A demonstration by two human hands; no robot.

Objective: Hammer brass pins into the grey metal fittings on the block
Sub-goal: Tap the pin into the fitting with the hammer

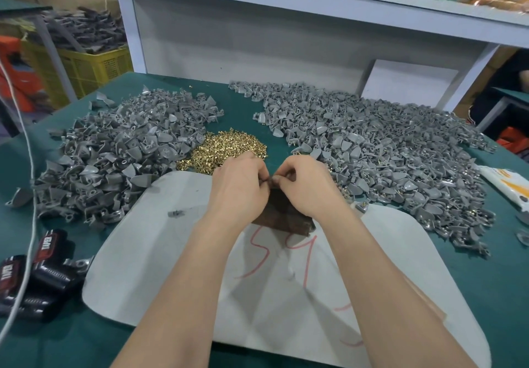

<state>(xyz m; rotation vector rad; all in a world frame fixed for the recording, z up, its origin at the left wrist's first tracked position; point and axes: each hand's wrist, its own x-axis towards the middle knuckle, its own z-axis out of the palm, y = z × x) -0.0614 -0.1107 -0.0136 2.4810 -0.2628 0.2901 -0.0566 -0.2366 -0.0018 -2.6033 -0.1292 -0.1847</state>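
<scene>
2 heaps of grey shell-shaped metal fittings (114, 153) are counted, at 10 and 2 o'clock; 1 heap of small brass pins (226, 150); 1 dark wooden block (286, 216); 1 left hand (240, 186), 1 right hand (310, 188).

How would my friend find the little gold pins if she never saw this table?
Start at the green table. Between the left grey heap and the right grey heap, just beyond the left hand, sits a small pile of pins. It alone shines gold.
</scene>
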